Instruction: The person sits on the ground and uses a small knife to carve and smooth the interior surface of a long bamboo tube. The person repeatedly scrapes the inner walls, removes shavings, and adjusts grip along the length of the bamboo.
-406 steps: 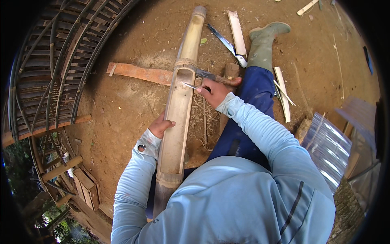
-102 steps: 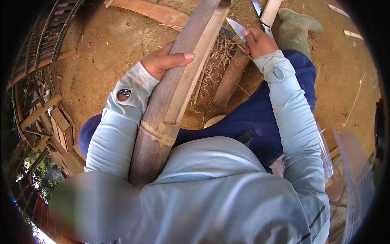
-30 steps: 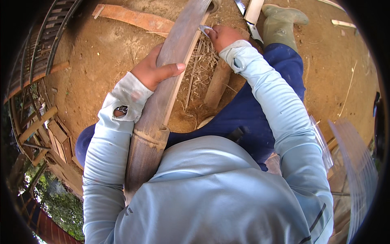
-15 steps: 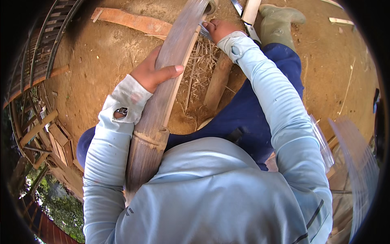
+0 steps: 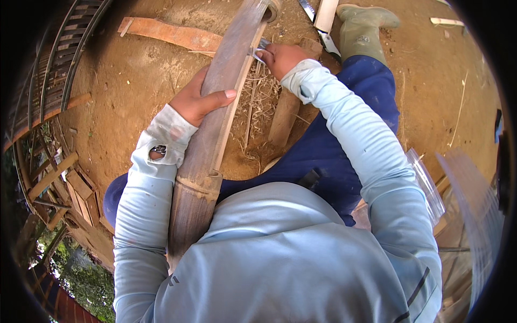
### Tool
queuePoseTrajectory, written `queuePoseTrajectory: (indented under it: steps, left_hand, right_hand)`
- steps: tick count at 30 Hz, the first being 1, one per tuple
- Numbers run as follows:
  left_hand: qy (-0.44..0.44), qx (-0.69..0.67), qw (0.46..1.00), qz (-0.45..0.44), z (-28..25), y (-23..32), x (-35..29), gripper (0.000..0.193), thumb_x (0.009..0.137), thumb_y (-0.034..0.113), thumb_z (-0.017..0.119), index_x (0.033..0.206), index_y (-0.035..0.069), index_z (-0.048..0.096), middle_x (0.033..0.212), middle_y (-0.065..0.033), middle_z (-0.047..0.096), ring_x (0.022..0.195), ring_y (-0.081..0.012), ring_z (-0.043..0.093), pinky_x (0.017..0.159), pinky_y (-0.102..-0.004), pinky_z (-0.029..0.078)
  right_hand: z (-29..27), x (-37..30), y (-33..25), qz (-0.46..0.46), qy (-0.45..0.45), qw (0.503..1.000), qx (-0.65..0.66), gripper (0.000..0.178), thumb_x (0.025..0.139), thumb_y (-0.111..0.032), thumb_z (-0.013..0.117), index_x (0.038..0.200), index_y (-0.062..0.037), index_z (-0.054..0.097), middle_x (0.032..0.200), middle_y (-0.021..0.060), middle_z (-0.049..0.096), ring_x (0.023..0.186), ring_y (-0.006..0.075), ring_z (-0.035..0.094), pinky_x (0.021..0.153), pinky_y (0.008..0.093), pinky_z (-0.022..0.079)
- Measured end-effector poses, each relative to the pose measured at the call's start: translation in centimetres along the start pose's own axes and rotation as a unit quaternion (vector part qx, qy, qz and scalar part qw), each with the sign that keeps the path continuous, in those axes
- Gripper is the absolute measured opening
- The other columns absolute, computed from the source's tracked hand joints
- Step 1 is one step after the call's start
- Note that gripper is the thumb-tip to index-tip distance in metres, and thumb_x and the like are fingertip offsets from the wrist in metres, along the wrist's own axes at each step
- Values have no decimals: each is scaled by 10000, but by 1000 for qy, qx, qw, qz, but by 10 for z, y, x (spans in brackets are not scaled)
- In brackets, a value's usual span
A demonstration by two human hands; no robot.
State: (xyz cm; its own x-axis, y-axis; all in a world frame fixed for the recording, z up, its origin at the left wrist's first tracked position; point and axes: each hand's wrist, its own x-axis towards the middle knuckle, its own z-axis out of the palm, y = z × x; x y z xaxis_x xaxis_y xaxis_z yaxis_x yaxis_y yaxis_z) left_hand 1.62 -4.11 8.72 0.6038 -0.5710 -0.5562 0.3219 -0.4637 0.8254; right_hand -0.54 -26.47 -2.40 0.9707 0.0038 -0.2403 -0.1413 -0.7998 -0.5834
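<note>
A thick brown bamboo pole (image 5: 215, 116) slants from beneath my left arm up to the top of the view, with a cut lengthwise edge on its right side. My left hand (image 5: 199, 99) is wrapped over it near the middle, thumb across the top. At the far part of that cut edge, my right hand (image 5: 285, 60) grips a small metal blade (image 5: 260, 49); its handle is hidden in the fingers. The blade touches or nearly touches the edge. Thin shavings (image 5: 258, 102) lie on the ground below.
A short log (image 5: 285, 116) lies between my legs. Beyond my right hand are a toothed saw blade (image 5: 307, 9) and a pale wood piece (image 5: 326, 16), beside my boot (image 5: 362, 37). An orange-brown plank (image 5: 169, 31) lies far left. Clear corrugated sheeting (image 5: 468, 204) stands at right.
My right hand has drawn the blade toward me and slightly left along the pole's edge. My left hand keeps its hold, and the pole has barely shifted.
</note>
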Motion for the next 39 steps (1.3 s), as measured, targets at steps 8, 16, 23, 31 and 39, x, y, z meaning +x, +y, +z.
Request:
queuePoseTrajectory:
  steps: [8,16,23,31,39]
  left_hand:
    - [3,-15,1000,-9,3,4,-2,903,752,314,758,1417,-64,278,1262,-190,524,1153,-251,516,992,-332,391]
    - [4,2,1000,-10,0,-3,1,878,765,330,741,1412,-62,294,1247,-187,536,1138,-245,526,981,-330,400]
    - [-5,7,1000,-19,0,-1,3,868,779,353,723,1416,-53,295,1250,-185,534,1140,-243,524,975,-324,405]
    - [-6,-3,1000,5,4,3,0,836,789,351,713,1406,-49,314,1259,-176,528,1141,-238,521,982,-327,396]
    - [-3,15,1000,17,-1,-5,3,816,791,356,714,1392,-48,339,1248,-172,537,1140,-244,522,987,-333,392]
  right_hand:
    - [-4,-17,-8,-12,-2,1000,7,390,973,-362,404,1055,-62,640,925,212,662,868,414,619,807,451,483]
    - [-10,-26,-27,31,-32,999,0,411,966,-383,420,1034,-49,650,944,219,660,897,420,615,847,468,469]
    - [-26,-17,-22,-20,-22,999,24,392,975,-340,410,1026,-27,641,930,232,656,908,413,617,851,462,461]
    - [-2,-7,-11,33,-36,999,4,441,968,-406,402,1034,-42,641,955,235,652,914,417,616,835,472,470]
    - [-6,-28,-38,12,-61,998,5,425,974,-374,389,1049,-41,642,930,231,658,874,410,625,827,482,468]
